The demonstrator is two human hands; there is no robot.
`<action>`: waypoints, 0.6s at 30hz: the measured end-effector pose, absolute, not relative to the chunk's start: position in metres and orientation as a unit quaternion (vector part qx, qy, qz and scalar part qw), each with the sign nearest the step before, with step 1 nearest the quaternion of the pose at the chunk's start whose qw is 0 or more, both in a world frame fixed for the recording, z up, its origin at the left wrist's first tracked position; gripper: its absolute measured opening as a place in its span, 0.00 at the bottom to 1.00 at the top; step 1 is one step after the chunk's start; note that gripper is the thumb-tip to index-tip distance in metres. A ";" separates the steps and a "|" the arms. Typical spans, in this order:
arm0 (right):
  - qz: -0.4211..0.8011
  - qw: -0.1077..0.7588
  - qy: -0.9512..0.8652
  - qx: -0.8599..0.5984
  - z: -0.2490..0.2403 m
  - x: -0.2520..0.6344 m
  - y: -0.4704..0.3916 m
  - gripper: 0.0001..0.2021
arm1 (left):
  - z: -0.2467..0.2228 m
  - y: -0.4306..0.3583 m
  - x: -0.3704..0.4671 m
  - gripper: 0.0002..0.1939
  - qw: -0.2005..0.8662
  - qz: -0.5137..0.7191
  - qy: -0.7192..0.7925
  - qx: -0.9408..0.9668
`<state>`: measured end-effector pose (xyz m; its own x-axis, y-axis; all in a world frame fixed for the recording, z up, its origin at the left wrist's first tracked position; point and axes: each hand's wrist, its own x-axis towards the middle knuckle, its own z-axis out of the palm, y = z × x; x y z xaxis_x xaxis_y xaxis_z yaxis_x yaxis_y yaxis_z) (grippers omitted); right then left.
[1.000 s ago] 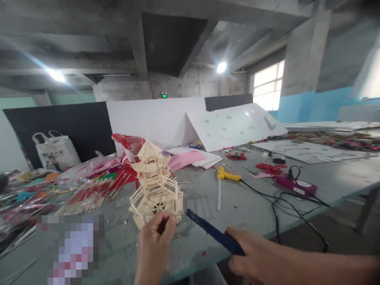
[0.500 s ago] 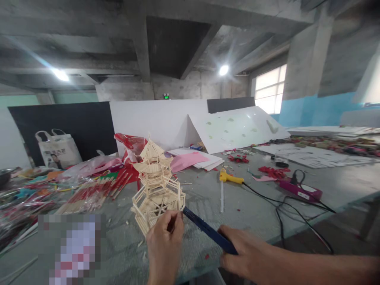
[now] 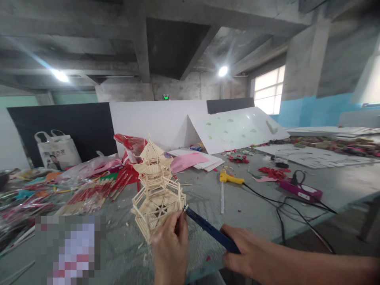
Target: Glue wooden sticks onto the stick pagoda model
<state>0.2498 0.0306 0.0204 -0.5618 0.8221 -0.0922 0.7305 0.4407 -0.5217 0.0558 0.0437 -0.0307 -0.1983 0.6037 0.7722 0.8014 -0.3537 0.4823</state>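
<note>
A pale stick-built pagoda model [image 3: 156,200] stands upright on the table, with tiers, railings and a pointed roof. My left hand [image 3: 170,247] is at its front right corner, thumb and fingers closed in a pinch. A small pale stick end [image 3: 185,208] shows at its fingertips. My right hand [image 3: 242,245] is wrapped round a long dark blue tool [image 3: 210,229] that looks like a utility knife. The tool's far end meets the stick beside my left fingertips, close to the model's railing. Whether its tip touches the model, I cannot tell.
A yellow glue gun [image 3: 231,178] lies right of the model, its black cord running to a purple power strip [image 3: 301,190]. Bundled wooden sticks [image 3: 92,194] and plastic wrappings crowd the left. Pink paper [image 3: 188,160] lies behind. The grey table's [image 3: 261,213] front edge slopes rightward.
My left hand has shifted slightly right and nearer the tool's tip. The tool and my right hand have moved a little right. The stick end now shows at the tip.
</note>
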 end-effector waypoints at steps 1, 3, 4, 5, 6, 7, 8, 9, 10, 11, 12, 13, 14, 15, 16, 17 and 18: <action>0.255 0.082 -0.847 -0.459 0.020 0.250 0.031 0.07 | -0.032 0.044 0.057 0.13 0.117 -0.536 -0.556 -0.625; 0.238 0.069 -0.857 -0.451 0.019 0.250 0.033 0.08 | -0.033 0.046 0.058 0.14 0.164 -0.543 -0.544 -0.619; 0.227 0.066 -0.866 -0.440 0.017 0.251 0.034 0.08 | -0.034 0.047 0.059 0.15 0.182 -0.544 -0.539 -0.617; 0.215 0.066 -0.875 -0.429 0.015 0.253 0.036 0.08 | -0.034 0.047 0.060 0.15 0.195 -0.543 -0.538 -0.615; 0.206 0.068 -0.881 -0.419 0.012 0.254 0.037 0.09 | -0.035 0.048 0.060 0.15 0.203 -0.540 -0.538 -0.614; 0.200 0.071 -0.885 -0.415 0.009 0.256 0.039 0.09 | -0.036 0.050 0.061 0.15 0.207 -0.536 -0.541 -0.614; 0.196 0.074 -0.886 -0.413 0.006 0.257 0.040 0.09 | -0.037 0.051 0.061 0.15 0.208 -0.532 -0.544 -0.615; 0.194 0.078 -0.886 -0.415 0.004 0.257 0.042 0.09 | -0.038 0.052 0.061 0.15 0.207 -0.528 -0.547 -0.615; 0.194 0.082 -0.883 -0.419 0.003 0.258 0.043 0.08 | -0.039 0.054 0.062 0.14 0.204 -0.527 -0.550 -0.615; 0.195 0.085 -0.881 -0.423 0.004 0.258 0.043 0.07 | -0.039 0.055 0.062 0.14 0.200 -0.528 -0.552 -0.614; 0.197 0.088 -0.878 -0.426 0.004 0.257 0.044 0.06 | -0.040 0.056 0.063 0.14 0.195 -0.529 -0.552 -0.614; 0.204 0.093 -0.871 -0.437 0.006 0.256 0.044 0.06 | -0.040 0.057 0.063 0.13 0.190 -0.531 -0.552 -0.614; 0.213 0.097 -0.860 -0.453 0.008 0.256 0.045 0.05 | -0.039 0.057 0.064 0.13 0.183 -0.529 -0.552 -0.618; 0.222 0.101 -0.848 -0.471 0.010 0.255 0.045 0.05 | -0.037 0.057 0.064 0.13 0.177 -0.522 -0.555 -0.624; 0.235 0.101 -0.833 -0.490 0.012 0.254 0.047 0.05 | -0.034 0.057 0.065 0.14 0.169 -0.506 -0.560 -0.633; 0.253 0.099 -0.816 -0.511 0.014 0.254 0.048 0.05 | -0.029 0.057 0.066 0.14 0.158 -0.484 -0.568 -0.647; 0.271 0.098 -0.799 -0.529 0.016 0.254 0.051 0.06 | -0.024 0.056 0.067 0.15 0.145 -0.456 -0.578 -0.661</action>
<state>0.2540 0.0507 0.0158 -0.4220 0.8973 -0.1298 0.7910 0.2944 -0.5363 0.0668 0.0565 -0.0238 -0.0834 0.6318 0.7707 0.8960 -0.2909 0.3354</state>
